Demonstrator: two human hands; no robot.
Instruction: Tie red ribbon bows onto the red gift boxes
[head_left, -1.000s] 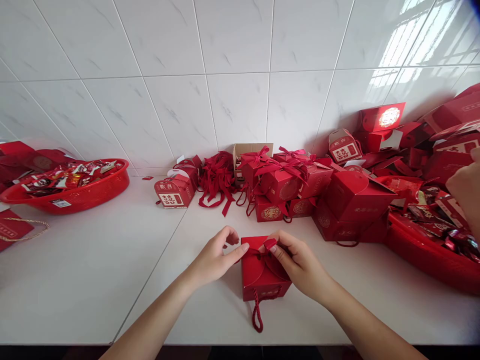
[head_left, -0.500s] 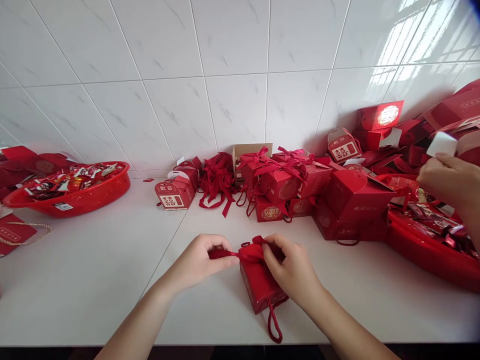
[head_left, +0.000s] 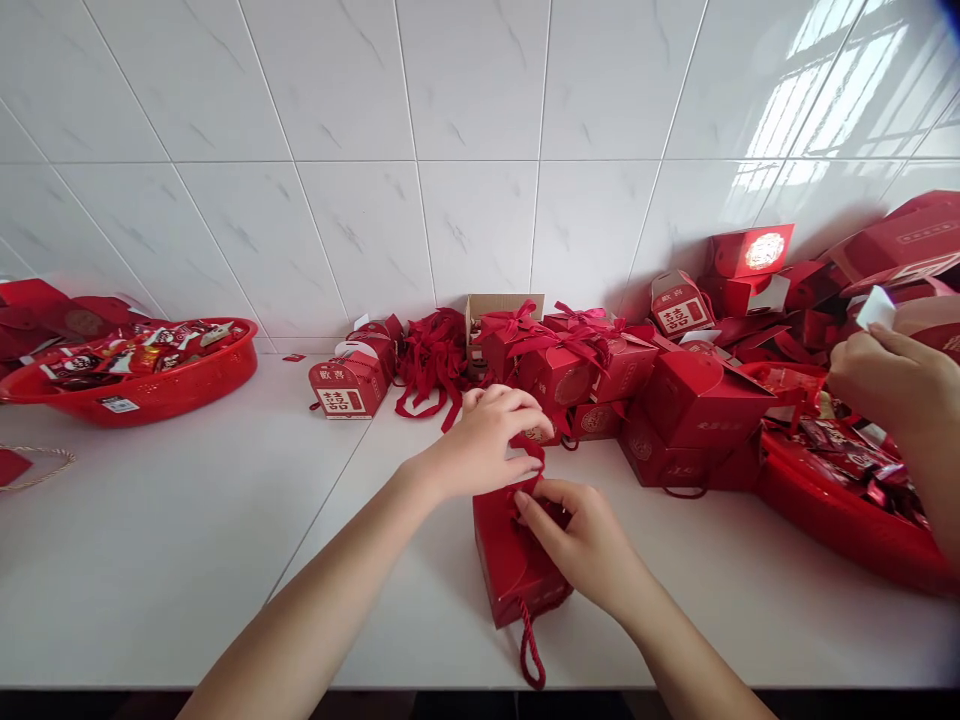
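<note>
A red box [head_left: 514, 560] with a twisted cord handle lies on the white table near its front edge. Over the far end of the box is my left hand [head_left: 487, 440], its fingers curled round a red ribbon [head_left: 534, 450] that rises from the box top. My right hand [head_left: 574, 530] pinches the ribbon against the top of the box at its right side. The ribbon's knot is mostly hidden by the fingers.
Ribbon-tied red boxes [head_left: 562, 365] stand behind, beside a heap of loose ribbons [head_left: 433, 360]. Red basins of wrapped sweets [head_left: 180, 375] stand left and right. At the right, another person's hand [head_left: 892, 375] holds a white piece.
My left hand has moved from the left of the box to above its far end, carrying the ribbon across. My right hand stays at the ribbon. The view has shifted slightly.
</note>
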